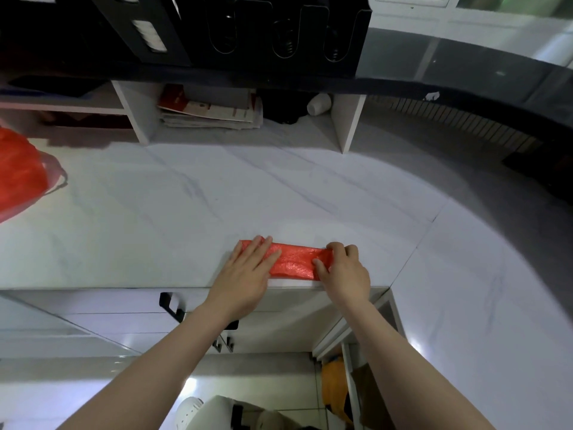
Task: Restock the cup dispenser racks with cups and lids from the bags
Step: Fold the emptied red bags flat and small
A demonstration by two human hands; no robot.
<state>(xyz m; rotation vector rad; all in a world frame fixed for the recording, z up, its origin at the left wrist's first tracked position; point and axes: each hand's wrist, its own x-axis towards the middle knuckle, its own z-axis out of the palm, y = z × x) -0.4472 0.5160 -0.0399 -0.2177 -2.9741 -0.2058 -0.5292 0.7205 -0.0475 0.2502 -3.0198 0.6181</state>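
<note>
Nearest, below the tabletop's edge, a white shoe stands on the floor and something yellow sits in an open cabinet to the right. A black handle sticks out from a drawer front just under the edge.

Both forearms reach up onto the tabletop, a white marbled surface. The left hand lies flat with straight fingers, pressing down on the left end of a bag. The right hand has its fingers curled and pinches the right end of the same bag. The bag is red, folded into a narrow flat strip, and lies close to the tabletop's near edge, between the two hands.

Well apart, at the far left, a second bag, also red and bulging, rests on the tabletop, its handle loop trailing to the right.

Farther back, open white cubbies stand under a dark ledge. One holds a stack of papers and, to the right, a white bottle lying on its side.

Farthest, on top, is the black rack with tall U-shaped slots. A white stack shows in one left slot; what it is cannot be told.
</note>
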